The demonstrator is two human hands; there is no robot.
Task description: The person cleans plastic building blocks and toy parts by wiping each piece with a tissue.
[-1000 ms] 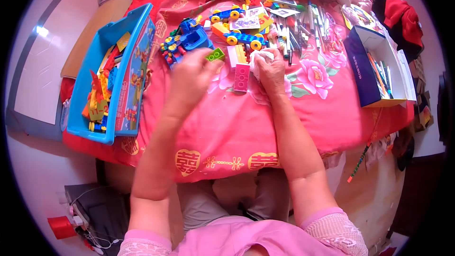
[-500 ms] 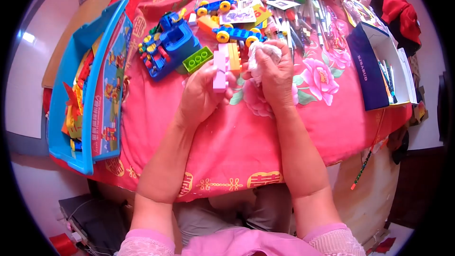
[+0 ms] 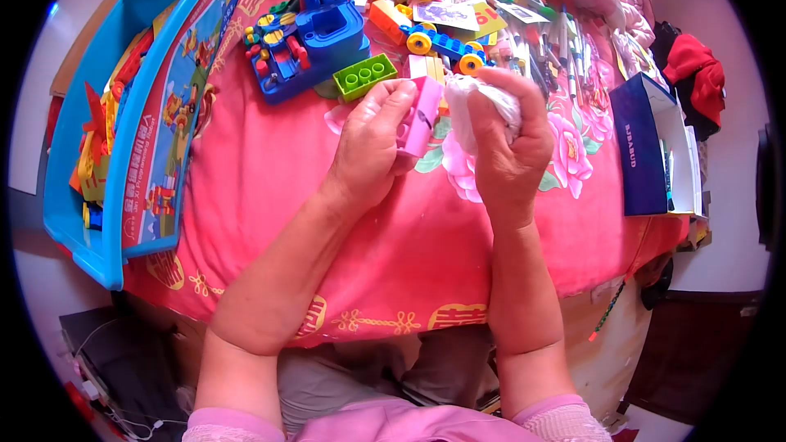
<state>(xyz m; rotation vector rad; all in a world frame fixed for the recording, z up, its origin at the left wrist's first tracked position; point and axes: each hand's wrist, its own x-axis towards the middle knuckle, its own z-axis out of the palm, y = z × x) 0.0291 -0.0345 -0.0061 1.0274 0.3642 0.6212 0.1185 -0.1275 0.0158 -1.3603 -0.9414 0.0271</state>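
Note:
Between the thumb and fingers of my left hand is a pink toy brick, tilted, with a dark mark on its side. My right hand grips a crumpled white cloth or tissue just to the right of the brick, a small gap apart. Behind my left hand lies a green toy brick with its hollow side up. A yellow-and-pale brick is partly hidden behind the pink one.
A blue bin of toy parts stands at the left. Blue toy vehicles, wheeled bases, cards and several pens lie at the back. A dark blue box stands at the right on the red cloth.
My left hand has turned the pink brick, so its marked side now shows. Both hands moved slightly right in view, and the white cloth has shifted away from the brick. The view has also shifted.

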